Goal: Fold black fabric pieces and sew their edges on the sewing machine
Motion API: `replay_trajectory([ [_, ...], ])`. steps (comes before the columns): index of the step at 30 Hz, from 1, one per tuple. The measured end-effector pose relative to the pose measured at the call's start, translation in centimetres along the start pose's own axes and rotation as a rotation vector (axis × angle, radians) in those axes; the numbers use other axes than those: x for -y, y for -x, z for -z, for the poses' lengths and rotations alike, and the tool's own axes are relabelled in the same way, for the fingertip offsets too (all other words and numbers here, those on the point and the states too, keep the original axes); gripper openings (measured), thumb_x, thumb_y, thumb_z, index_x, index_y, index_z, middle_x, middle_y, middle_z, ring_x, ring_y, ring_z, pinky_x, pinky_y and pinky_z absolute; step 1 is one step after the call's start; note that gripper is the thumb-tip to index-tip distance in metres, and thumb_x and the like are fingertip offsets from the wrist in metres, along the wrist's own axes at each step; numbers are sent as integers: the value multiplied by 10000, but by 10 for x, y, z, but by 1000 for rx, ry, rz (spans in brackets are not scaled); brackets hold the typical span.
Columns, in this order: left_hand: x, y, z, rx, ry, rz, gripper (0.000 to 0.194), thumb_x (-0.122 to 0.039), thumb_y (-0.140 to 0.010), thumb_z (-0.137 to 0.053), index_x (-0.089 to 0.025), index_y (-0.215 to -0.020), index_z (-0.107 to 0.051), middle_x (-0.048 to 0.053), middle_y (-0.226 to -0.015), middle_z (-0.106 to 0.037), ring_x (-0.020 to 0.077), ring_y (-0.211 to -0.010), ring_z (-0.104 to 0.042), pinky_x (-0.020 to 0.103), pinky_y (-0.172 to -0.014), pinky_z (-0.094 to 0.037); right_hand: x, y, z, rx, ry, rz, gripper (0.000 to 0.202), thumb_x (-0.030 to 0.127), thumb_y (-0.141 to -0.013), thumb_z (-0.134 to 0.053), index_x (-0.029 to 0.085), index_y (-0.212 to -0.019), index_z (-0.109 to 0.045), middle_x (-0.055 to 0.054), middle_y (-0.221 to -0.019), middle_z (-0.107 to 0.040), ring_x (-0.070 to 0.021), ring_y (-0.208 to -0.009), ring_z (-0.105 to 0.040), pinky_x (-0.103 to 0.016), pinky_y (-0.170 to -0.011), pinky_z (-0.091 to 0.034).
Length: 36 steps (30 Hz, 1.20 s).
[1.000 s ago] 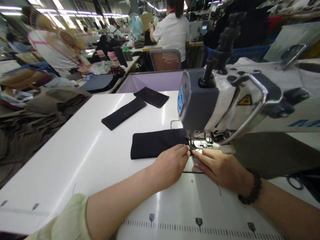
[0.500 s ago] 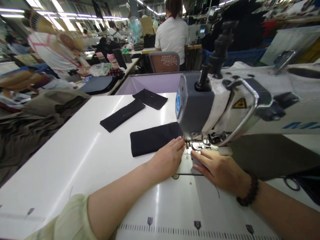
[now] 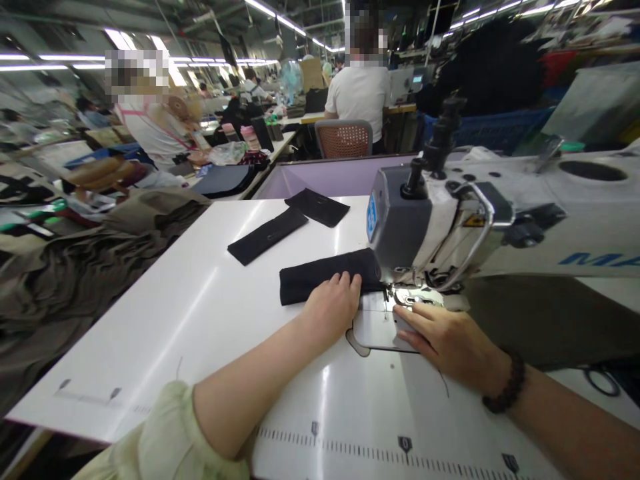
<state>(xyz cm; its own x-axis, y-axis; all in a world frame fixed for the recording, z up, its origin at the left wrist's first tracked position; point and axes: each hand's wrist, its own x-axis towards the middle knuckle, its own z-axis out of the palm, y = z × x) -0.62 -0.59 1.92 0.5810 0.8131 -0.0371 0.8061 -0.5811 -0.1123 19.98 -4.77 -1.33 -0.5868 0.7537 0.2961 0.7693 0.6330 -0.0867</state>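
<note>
A folded black cloth piece (image 3: 305, 277) lies on the white table, its right end beneath the head of the sewing machine (image 3: 400, 213). My left hand (image 3: 333, 303) rests on the cloth's near edge, fingers extended and pressing flat. Beside the presser foot and metal plate (image 3: 377, 327), my right hand (image 3: 445, 333) lies with its fingers stretched out, holding nothing visible. Two smaller black pieces, one (image 3: 267, 237) partly touching the other (image 3: 320, 208), lie farther back, each with a short slit-like mark.
Brown-grey fabric (image 3: 75, 260) is heaped left of the table (image 3: 165, 347). Dark olive cloth (image 3: 545, 320) lies beneath the machine arm at the right. A chair (image 3: 345, 139) and a seated person (image 3: 357, 93) are beyond the table, with another person (image 3: 150, 133) at the back left.
My left hand has moved left from beside the needle onto the black cloth. The right hand remains by the presser foot. The whole view has shifted slightly.
</note>
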Motion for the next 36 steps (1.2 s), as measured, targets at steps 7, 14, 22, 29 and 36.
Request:
replay_trajectory([
  [7, 46, 28, 38, -163, 1016, 222, 516, -89, -786, -352, -134, -1297, -295, 98, -1008, -605, 184, -839, -607, 334, -732, -495, 0, 0, 5, 78, -54, -29, 247, 274, -845, -442, 144, -1023, -555, -71, -834, -608, -157, -739, -569, -263, -645, -423],
  [14, 18, 51, -4, -198, 741, 307, 490, -129, -793, -447, -91, -1265, -324, 184, -1178, -468, 255, -1029, -520, 433, -827, -463, 1, 2, 10, 72, -133, -1, 211, 203, -850, -390, 154, -875, -594, -44, -737, -573, -134, -673, -526, -247, -616, -393],
  [22, -33, 35, 2, -116, 140, -287, 301, -305, -843, -475, -88, -1044, -533, 119, -1063, -547, 240, -980, -510, 368, -834, -452, 4, 4, 14, -32, -187, 64, 275, 218, -866, -342, 147, -775, -592, -33, -658, -526, -124, -604, -476, -243, -564, -350],
  [29, -24, 2, -15, -147, 110, -288, 373, -370, -850, -448, -47, -1022, -521, 153, -1105, -511, 256, -1068, -463, 350, -921, -379, 3, 4, 8, 61, -98, 59, 215, 258, -836, -447, 147, -929, -606, -36, -697, -556, -142, -636, -508, -255, -572, -363],
  [36, -19, -4, -23, -181, 190, -253, 424, -373, -863, -416, -42, -1126, -448, 172, -1173, -474, 260, -1148, -399, 394, -961, -342, 5, 0, 1, -2, 11, -9, 236, 248, -819, -482, 131, -990, -595, -50, -726, -587, -140, -618, -536, -249, -553, -394],
])
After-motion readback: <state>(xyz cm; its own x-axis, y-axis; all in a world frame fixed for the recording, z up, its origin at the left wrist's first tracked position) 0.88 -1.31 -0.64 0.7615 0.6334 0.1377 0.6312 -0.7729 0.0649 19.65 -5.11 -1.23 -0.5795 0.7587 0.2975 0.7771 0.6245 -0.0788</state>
